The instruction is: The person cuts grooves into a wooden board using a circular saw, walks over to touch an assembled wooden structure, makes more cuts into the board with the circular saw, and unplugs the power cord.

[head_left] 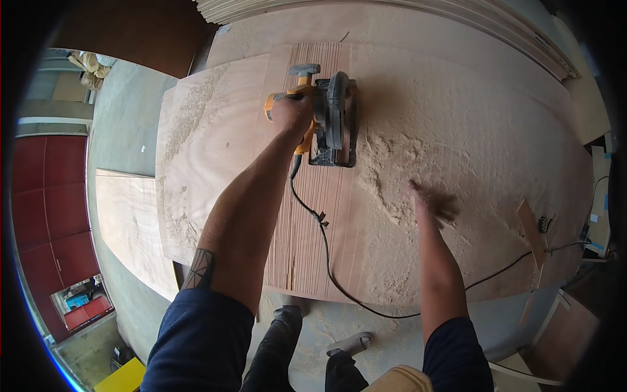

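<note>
My left hand (pixel 292 114) is wrapped round the handle of a yellow and black circular saw (pixel 334 114). The saw stands with its base plate on a large plywood sheet (pixel 215 130), over a strip cut with many narrow parallel grooves (pixel 320 235). To the right of the saw, my right hand (pixel 431 201) is low over a spread of pale sawdust (pixel 392 163), its thumb stretched away from the other fingers. Those fingers are dark and partly blurred, and nothing shows in them. From the saw's rear a black power cord (pixel 324 242) runs down across the grooves.
The cord continues under my right arm to the right edge, past a thin wood strip (pixel 532 232). Stacked sheets (pixel 470 26) lie along the far side. Another plywood piece (pixel 130 222) sits at left. Red cabinets (pixel 49 196) stand farther left. My feet are at the near edge.
</note>
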Demonstrator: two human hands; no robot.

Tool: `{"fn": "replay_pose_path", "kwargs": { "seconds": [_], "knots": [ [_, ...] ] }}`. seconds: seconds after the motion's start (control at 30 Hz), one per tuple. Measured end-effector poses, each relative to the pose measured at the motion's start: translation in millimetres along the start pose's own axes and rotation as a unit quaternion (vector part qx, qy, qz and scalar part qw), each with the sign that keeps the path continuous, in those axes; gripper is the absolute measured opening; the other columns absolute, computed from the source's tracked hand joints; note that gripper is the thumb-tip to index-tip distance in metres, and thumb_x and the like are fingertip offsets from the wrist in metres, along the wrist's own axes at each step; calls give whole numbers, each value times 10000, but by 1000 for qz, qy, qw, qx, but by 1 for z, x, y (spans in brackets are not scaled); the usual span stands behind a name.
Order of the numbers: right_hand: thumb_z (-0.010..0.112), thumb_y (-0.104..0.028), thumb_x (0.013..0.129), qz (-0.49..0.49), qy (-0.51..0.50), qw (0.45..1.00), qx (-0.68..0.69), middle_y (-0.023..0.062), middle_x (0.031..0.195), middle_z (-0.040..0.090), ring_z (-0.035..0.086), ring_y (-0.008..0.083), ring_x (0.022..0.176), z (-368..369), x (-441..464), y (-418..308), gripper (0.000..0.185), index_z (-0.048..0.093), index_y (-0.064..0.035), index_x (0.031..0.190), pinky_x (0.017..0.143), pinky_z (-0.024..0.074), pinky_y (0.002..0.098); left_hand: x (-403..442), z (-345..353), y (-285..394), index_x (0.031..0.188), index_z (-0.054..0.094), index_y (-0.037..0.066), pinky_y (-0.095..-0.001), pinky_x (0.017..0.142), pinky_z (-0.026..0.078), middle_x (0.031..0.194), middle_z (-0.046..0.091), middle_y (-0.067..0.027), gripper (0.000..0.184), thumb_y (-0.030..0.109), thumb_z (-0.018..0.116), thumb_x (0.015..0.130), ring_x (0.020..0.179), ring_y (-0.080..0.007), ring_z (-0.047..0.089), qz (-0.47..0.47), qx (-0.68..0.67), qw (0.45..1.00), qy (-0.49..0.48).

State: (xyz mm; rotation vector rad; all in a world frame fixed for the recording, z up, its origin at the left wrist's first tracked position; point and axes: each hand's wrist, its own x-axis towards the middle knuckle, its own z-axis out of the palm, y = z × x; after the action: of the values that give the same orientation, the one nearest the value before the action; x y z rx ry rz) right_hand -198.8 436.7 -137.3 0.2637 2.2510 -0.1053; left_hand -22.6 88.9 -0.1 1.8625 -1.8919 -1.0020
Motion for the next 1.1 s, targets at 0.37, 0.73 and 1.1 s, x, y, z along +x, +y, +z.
{"fn": "replay_pose_path", "kwargs": {
  "seconds": [0.37,0.73,1.1],
  "knots": [
    [828,-757,637,98,132,982,94,357,1612,-236,-178,560,1496,-21,-45,-20,1588,-274,-100,1573,1156,30,745,61,14,44,1145,743,14,-398,844,532,1023,756,-174,522,463,721,879,959,-291,731,-8,15,1000,-7],
    [832,-735,655,129,134,982,35,336,1617,-246,-197,537,1499,17,14,4,1587,-312,-97,1552,1195,49,700,129,34,78,1043,762,18,-381,739,528,832,728,-93,519,498,741,846,772,-218,703,-1,-8,1000,-4],
    [846,-721,648,166,118,979,16,348,1616,-230,-156,543,1507,9,5,-6,1595,-305,-88,1553,1206,90,684,218,70,100,894,737,-5,-334,521,483,712,668,-61,371,358,788,836,566,-156,622,42,-75,996,10]
  ]
}}
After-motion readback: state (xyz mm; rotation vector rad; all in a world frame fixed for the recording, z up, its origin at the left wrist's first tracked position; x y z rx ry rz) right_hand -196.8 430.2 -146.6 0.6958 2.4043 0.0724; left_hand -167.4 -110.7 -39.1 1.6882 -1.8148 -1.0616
